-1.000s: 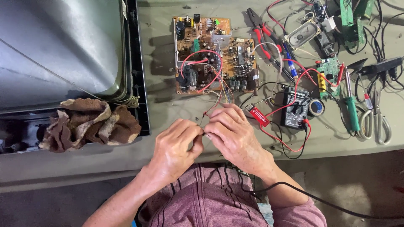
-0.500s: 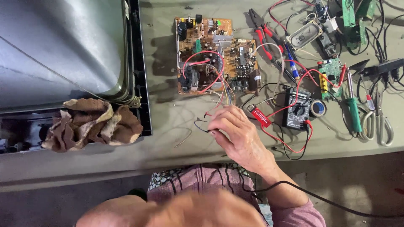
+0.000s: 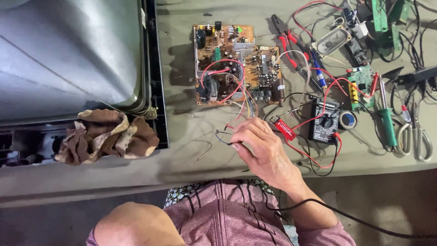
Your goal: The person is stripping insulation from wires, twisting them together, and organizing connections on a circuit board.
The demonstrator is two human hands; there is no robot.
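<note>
My right hand rests on the grey-green bench, fingers pinched on thin dark wires that run up to a brown circuit board. The board lies flat just beyond the hand, with red wires looped over it. A red test probe lies right beside my knuckles. Only my left upper arm shows at the bottom edge; the left hand is out of the frame.
A black multimeter with red leads and a tape roll sit right of the hand. Further right lie a green soldering iron, scissors and red-handled pliers. A picture tube and brown rag fill the left.
My left hand let go of the wires and pulled back toward my body, out of view. The right hand stays in place on the wires.
</note>
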